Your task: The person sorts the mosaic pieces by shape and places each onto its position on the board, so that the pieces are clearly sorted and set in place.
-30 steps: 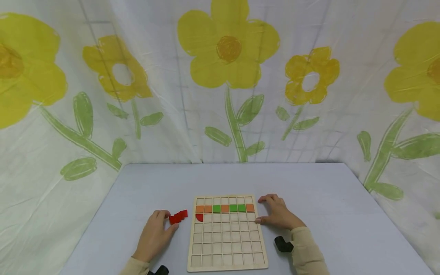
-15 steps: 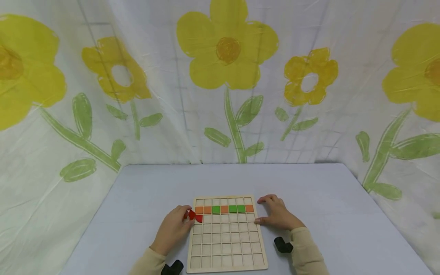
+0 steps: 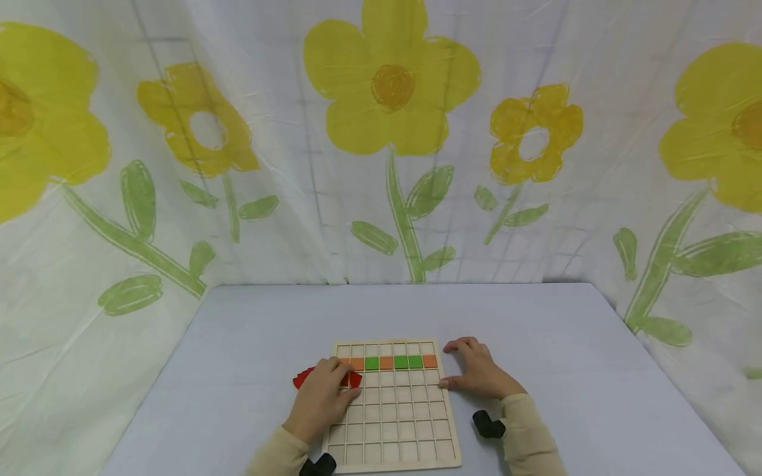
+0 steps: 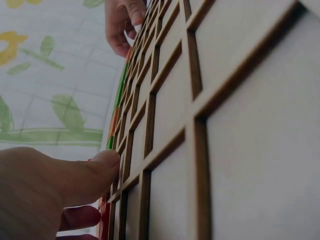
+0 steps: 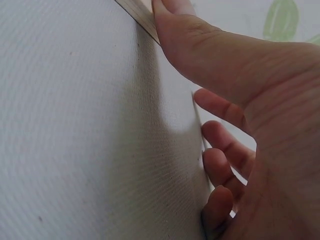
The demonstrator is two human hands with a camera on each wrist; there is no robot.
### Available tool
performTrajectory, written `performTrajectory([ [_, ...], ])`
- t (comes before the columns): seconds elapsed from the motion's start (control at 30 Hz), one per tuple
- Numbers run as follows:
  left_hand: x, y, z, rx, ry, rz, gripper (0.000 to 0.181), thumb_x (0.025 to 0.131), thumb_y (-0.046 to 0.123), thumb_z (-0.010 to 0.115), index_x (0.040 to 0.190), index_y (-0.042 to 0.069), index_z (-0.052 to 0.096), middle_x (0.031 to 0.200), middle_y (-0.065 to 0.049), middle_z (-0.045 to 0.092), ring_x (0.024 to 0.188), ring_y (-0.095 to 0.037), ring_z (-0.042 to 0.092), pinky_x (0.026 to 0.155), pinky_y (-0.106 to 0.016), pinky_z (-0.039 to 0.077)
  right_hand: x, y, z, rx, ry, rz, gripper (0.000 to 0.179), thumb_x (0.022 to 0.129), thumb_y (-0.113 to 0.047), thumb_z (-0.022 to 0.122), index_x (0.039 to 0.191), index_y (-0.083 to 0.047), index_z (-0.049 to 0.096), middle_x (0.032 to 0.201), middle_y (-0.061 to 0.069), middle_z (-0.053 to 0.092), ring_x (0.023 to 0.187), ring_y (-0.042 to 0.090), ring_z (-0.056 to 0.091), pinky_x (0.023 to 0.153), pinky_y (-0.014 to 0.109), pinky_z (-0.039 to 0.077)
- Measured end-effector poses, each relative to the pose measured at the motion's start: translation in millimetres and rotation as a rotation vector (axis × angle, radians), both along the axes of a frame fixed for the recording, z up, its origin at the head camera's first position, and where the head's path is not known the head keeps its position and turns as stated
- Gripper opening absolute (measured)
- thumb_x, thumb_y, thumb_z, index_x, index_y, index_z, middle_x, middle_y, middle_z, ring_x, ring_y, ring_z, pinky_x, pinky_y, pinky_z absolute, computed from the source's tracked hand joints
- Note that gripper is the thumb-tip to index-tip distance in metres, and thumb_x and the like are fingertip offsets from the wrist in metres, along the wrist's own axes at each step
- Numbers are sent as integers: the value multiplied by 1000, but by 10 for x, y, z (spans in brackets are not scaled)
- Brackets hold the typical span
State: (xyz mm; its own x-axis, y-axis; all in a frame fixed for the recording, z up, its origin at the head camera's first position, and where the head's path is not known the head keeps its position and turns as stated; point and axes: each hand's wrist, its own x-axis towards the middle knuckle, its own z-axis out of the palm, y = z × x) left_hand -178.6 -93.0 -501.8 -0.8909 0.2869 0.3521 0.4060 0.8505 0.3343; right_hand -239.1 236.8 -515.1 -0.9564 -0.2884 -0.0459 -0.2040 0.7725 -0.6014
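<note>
A square-gridded wooden board (image 3: 389, 433) lies on the table, with a row of orange and green tiles (image 3: 386, 363) near its far end. My left hand (image 3: 318, 400) is over the board's left side, fingers curled. Its fingertips and thumb pinch a red tile (image 3: 356, 380) at the second cell of the row below. The hand partly covers another red piece in the first cell. More red tiles (image 3: 301, 377) lie on the table just left of the board, partly behind that hand. My right hand (image 3: 482, 371) rests at the board's right edge, thumb touching the rim, fingers spread and bent.
A white table (image 3: 250, 330) supports everything. Behind it hangs a pale curtain (image 3: 286, 218) printed with yellow flowers. A black wrist camera (image 3: 489, 424) sits by the right sleeve, and another wrist camera (image 3: 318, 465) is near the left one.
My left hand has moved right from the loose red tiles onto the board, carrying a red tile past the first cell to the second. My right hand has stayed at the board's edge.
</note>
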Motion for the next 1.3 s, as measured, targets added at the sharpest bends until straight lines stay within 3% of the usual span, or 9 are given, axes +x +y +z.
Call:
performTrajectory([
  [0.27,-31,24,-23,-11,-32,24,37,77,33,79,104,8,69,92,0,58,76,-11,42,63,-23,39,8,-6,25,8,1,2,68,64,-56,82,117,-23,56,132,6,45,121,32,39,96,54,39],
  [0.63,-11,-23,8,-10,-26,1,27,81,27,77,101,11,70,94,1,59,82,-13,51,67,-26,45,22,-15,43,4,-12,1,67,65,-54,82,119,-23,56,133,5,44,122,32,38,96,54,38],
  [0.97,-37,-10,-23,-14,-3,11,26,80,30,77,96,12,68,87,2,54,73,-10,43,61,-22,39,30,-15,56,-6,-13,0,66,66,-52,82,119,-22,56,133,7,44,123,33,37,97,55,37],
  [1.3,-55,14,-26,-9,-37,31,27,82,31,75,100,13,67,87,2,52,72,-10,40,60,-21,37,36,-26,63,6,-9,-11,66,66,-52,83,119,-22,56,132,7,45,123,33,38,97,54,37],
])
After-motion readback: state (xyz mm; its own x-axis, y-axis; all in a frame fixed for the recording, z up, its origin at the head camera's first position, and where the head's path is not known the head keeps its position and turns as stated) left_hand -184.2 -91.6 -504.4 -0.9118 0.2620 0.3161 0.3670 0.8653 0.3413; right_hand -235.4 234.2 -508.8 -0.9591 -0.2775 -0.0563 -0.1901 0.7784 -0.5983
